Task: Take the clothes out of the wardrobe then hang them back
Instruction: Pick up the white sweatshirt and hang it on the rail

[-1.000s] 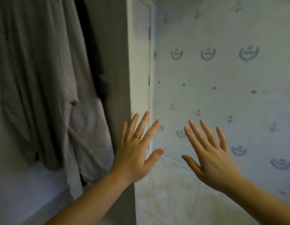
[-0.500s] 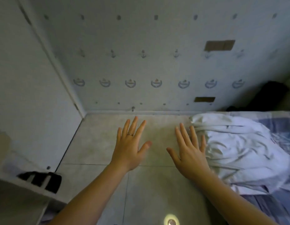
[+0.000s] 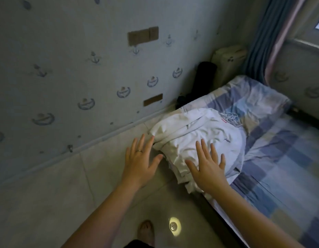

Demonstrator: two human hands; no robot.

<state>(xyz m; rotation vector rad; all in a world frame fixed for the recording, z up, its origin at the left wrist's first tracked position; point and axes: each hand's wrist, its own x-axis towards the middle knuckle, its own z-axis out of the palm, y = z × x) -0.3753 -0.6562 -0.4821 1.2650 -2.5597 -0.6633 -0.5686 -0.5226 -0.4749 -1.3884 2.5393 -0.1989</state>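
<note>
Though still splayed, empty: left hand (image 3: 140,165) now beside, right hand (image 3: 207,169) now over clothes (image 3: 199,129)

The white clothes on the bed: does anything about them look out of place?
Yes. The white clothes lie in a crumpled heap at the corner of the bed, and part hangs over its edge toward the floor. The left hand and the right hand are open and hold nothing.
</note>
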